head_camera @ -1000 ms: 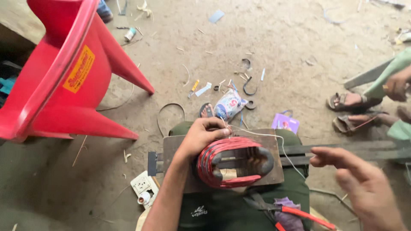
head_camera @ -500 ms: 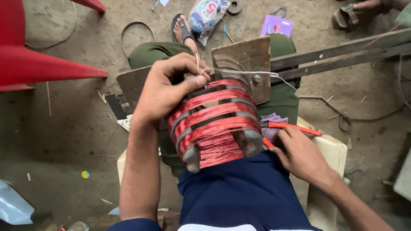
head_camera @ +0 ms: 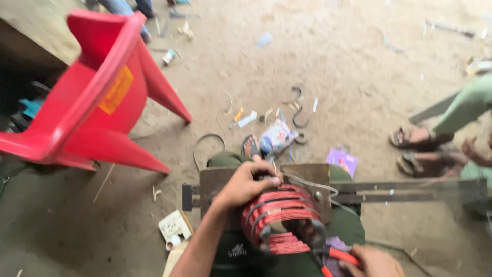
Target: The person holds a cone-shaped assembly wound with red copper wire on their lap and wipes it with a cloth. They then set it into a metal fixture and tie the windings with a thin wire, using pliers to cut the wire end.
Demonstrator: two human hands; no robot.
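On the dirt floor (head_camera: 359, 61) at far left, the red plastic chair (head_camera: 92, 102) lies tipped on its side and fills the left of the view again; half a second ago only a strip of it showed, because the head was bent down over the lap. The gaze has lifted, so the floor litter is back in sight: a white switch plate (head_camera: 174, 225) by the knee, and further out metal hooks (head_camera: 297, 110) and a crumpled packet (head_camera: 277, 137).

In the middle, the left hand (head_camera: 246, 184) has kept its place. It rests on top of the red-wound coil (head_camera: 279, 220), fingers (head_camera: 266, 179) curled and pressed onto the upper turns. The coil sits on a flat wooden board (head_camera: 307, 179) across the person's lap, just as before, with a thin pale wire (head_camera: 318, 187) running off its far side.

Lower right, the right hand (head_camera: 376, 261) has slid down to the frame's bottom edge beside orange-handled pliers (head_camera: 341, 255). I cannot tell whether its fingers grip the pliers or only lie near them, since the frame cuts them off. A metal bar (head_camera: 410, 191) runs rightward from the board. At far right, another person's sandalled feet (head_camera: 415, 138) stand well apart.

As I judge it, the coil is steadied while the tool hand repositions.
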